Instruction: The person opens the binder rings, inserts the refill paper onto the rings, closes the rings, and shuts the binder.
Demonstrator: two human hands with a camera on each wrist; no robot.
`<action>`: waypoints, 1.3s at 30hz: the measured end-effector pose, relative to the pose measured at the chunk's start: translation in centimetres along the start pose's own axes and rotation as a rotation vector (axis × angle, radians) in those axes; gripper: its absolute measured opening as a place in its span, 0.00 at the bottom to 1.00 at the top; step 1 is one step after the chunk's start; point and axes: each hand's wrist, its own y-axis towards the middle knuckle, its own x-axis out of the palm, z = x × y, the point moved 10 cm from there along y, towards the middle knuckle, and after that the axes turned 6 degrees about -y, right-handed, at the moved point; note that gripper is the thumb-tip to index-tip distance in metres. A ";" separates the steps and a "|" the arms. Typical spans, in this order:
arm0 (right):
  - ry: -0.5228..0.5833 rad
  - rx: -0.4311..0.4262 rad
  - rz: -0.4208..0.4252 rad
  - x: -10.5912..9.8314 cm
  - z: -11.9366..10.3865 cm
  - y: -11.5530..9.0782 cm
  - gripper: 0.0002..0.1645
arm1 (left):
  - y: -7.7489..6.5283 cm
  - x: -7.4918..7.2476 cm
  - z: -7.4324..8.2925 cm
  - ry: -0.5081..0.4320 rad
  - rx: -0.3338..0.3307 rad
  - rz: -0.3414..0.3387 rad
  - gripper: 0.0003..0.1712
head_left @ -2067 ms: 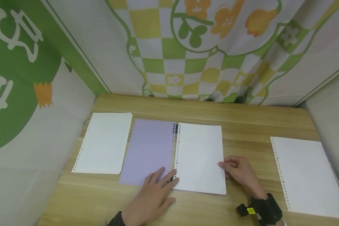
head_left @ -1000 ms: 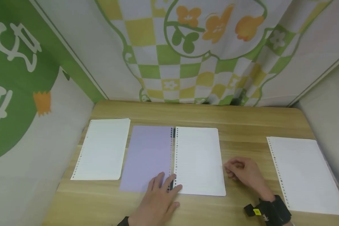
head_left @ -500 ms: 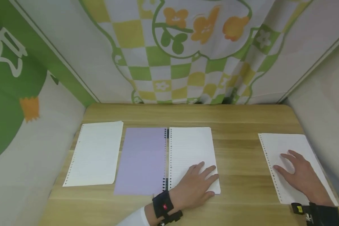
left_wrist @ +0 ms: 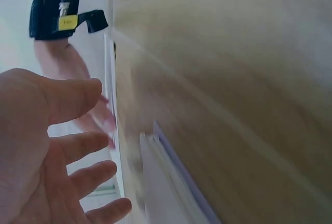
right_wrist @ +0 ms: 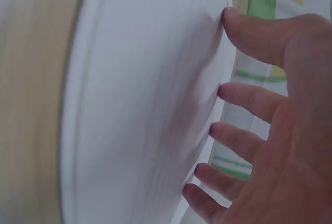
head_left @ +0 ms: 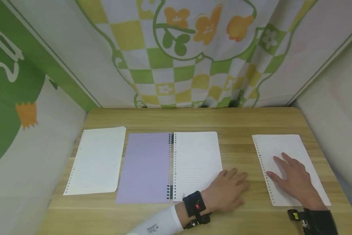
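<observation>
My right hand (head_left: 294,178) rests with spread fingers on a loose stack of white lined, hole-punched paper (head_left: 278,143) at the right. In the right wrist view its fingertips (right_wrist: 218,128) touch the top sheet. My left hand (head_left: 227,191) reaches rightward across the lower right corner of an open ring-bound notebook (head_left: 196,156), with nothing in its fingers. The left wrist view shows those fingers apart and slightly bent, above the notebook's edge. A purple cover (head_left: 146,166) lies flat on the notebook's left side, joined by black rings. The left hand hides the notebook's lower right corner.
Another stack of white punched paper (head_left: 96,160) lies at the left of the wooden table (head_left: 193,119). A patterned green, yellow and white curtain (head_left: 181,71) hangs behind the table's far edge. Pale walls stand at both sides.
My right hand has gone from the notebook's right edge to the right paper stack, which has slid left. My left hand has moved right from the notebook's spine. The view has shifted slightly.
</observation>
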 end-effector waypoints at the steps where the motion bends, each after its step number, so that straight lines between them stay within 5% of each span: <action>1: -0.001 -0.004 -0.007 0.1 -0.6 0.1 0.45 | 0.1 0.1 0.2 -0.002 0.000 -0.010 0.36; 12: 0.013 -0.033 -0.033 0.5 -5.6 0.9 0.43 | 0.5 0.7 0.9 0.090 -0.001 -0.067 0.36; 25: -0.027 -0.052 -0.011 0.7 -9.6 1.8 0.37 | -0.4 0.9 0.8 0.133 0.017 -0.037 0.34; 33: 0.039 -0.067 -0.013 0.6 -9.9 2.2 0.35 | -1.0 0.9 0.5 0.151 0.004 -0.028 0.31; 39: 0.270 0.044 0.047 -1.4 -5.6 2.2 0.33 | -1.5 0.8 0.0 0.138 -0.021 -0.035 0.30</action>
